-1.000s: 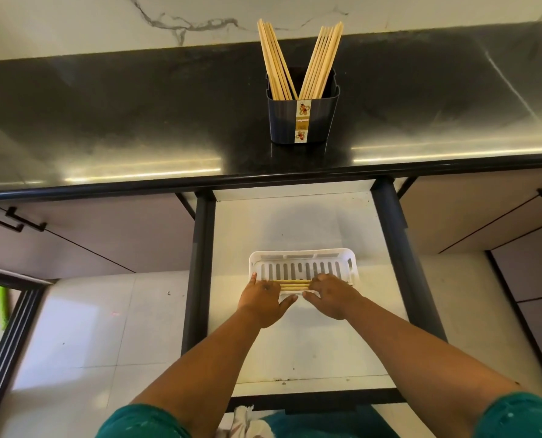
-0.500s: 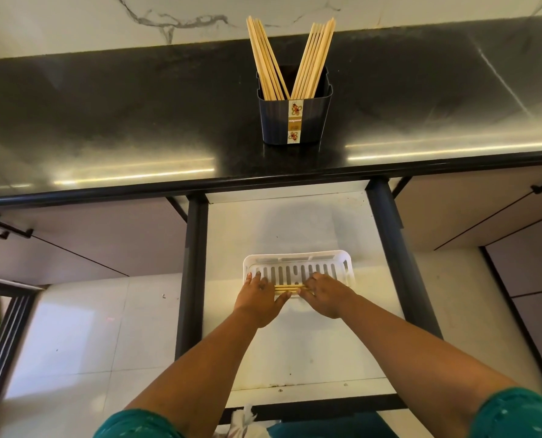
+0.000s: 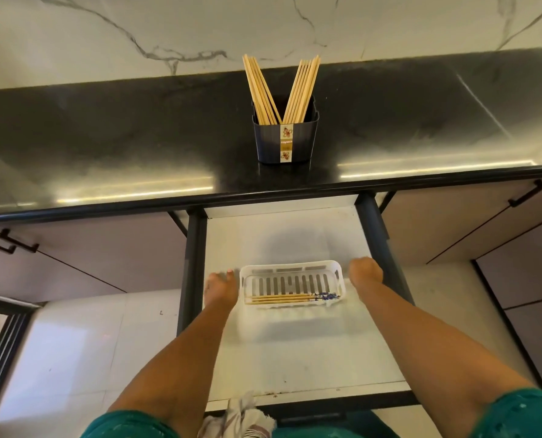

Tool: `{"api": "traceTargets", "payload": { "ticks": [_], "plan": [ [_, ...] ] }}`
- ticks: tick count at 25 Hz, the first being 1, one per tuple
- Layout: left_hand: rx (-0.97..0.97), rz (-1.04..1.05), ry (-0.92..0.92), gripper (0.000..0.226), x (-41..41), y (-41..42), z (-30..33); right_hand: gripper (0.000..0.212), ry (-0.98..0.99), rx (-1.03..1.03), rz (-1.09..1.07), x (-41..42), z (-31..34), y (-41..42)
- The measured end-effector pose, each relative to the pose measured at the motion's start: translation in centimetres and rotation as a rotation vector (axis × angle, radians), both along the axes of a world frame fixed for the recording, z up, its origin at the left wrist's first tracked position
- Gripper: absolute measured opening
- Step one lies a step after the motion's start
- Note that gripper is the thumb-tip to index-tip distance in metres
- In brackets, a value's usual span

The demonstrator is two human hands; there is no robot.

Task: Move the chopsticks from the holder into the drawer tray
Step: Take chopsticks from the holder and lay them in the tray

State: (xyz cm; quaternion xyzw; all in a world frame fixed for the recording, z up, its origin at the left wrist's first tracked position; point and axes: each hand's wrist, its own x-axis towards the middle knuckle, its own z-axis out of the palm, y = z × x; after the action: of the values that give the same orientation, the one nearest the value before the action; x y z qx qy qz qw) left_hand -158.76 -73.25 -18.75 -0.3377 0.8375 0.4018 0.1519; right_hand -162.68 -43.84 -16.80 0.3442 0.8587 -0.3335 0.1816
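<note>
A dark holder [image 3: 285, 140] stands on the black countertop with several wooden chopsticks [image 3: 280, 90] fanned out in a V. Below it, a white slotted tray [image 3: 292, 284] rests in the open white drawer [image 3: 295, 343]. A few chopsticks [image 3: 290, 298] lie flat along the tray's near edge, their patterned ends pointing right. My left hand [image 3: 220, 287] hovers just left of the tray with fingers spread, holding nothing. My right hand [image 3: 365, 273] sits at the tray's right end, fingers curled loosely, with nothing visible in it.
The drawer has dark rails [image 3: 191, 263] on both sides. Closed cabinet fronts with black handles [image 3: 9, 243] flank it. A marble wall [image 3: 168, 30] backs the countertop [image 3: 105, 137]. A cloth [image 3: 241, 420] hangs at the drawer's front edge.
Both hands were together over the tray's near edge on the chopsticks. They have let go and moved apart to the tray's two ends, leaving the chopsticks lying in the tray.
</note>
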Motion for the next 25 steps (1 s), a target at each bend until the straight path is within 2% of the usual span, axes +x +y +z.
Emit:
{"api": "traceTargets", "payload": {
  "ticks": [1,2,4,7,10,15,16,18,21,25],
  "plan": [
    [0.187,0.065,-0.142,0.057,0.5,0.0,-0.5,0.023,-0.106,-0.078,-0.032,0.5,-0.7,0.6],
    [0.379,0.109,-0.194,0.065,1.2,0.4,-0.9,0.023,-0.116,-0.115,0.041,1.5,-1.2,0.6],
    [0.504,0.098,-0.154,0.068,2.1,1.1,-2.2,0.027,-0.056,-0.228,-0.040,3.0,-3.1,0.3],
    [0.420,0.045,-0.098,0.062,1.9,1.3,-2.7,0.039,-0.044,-0.220,-0.002,3.6,-4.0,-0.3],
    [0.402,0.113,-0.140,0.061,1.4,1.0,-3.0,0.045,-0.038,-0.189,0.038,3.6,-3.6,-0.3],
    [0.408,0.213,-0.193,0.056,1.4,1.5,-3.0,0.055,-0.110,-0.235,-0.088,2.7,-4.1,-0.5],
    [0.354,0.192,-0.185,0.054,1.4,1.4,-2.8,0.052,-0.114,-0.158,-0.071,2.5,-4.0,-0.6],
    [0.213,0.104,-0.117,0.052,1.2,1.4,-2.3,0.041,-0.014,-0.018,-0.038,1.9,-3.1,-0.7],
    [0.017,-0.040,0.079,0.048,0.1,1.8,-0.1,0.031,0.237,0.005,0.096,0.5,-0.9,-2.0],
    [-0.014,-0.143,0.295,0.049,-3.5,3.7,4.1,0.025,0.494,0.027,0.290,-2.6,4.0,-5.5]
  ]
}}
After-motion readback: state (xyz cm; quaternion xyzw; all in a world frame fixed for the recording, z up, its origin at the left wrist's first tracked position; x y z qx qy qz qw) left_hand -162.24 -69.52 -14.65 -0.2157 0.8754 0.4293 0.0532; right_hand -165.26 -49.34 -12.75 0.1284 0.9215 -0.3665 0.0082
